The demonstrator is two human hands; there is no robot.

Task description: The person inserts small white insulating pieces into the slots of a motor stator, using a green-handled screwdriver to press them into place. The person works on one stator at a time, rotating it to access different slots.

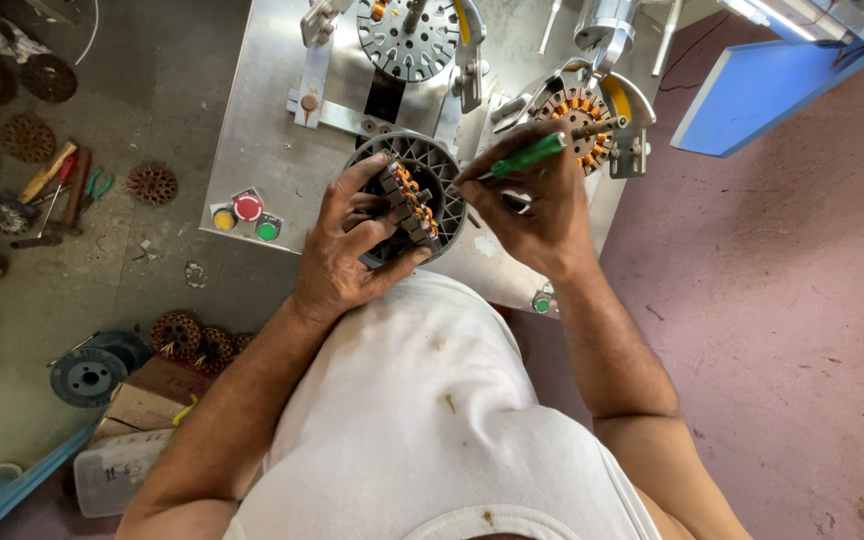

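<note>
My left hand point(347, 250) grips a round stator core wound with copper coils point(410, 198), holding it on edge over a grey slotted ring fixture point(439, 158) on the metal machine table point(262, 130). My right hand point(537, 205) is shut on a green-handled tool point(524, 157) whose tip points toward the stator's coils. Both hands are close together just in front of my body.
A second wound stator point(579, 112) sits in a holder at the right, and a grey slotted disc point(409, 38) at the back. Yellow, red and green buttons point(246, 212) sit on the table's left front. Stators, pliers, a hammer and spools litter the floor at the left.
</note>
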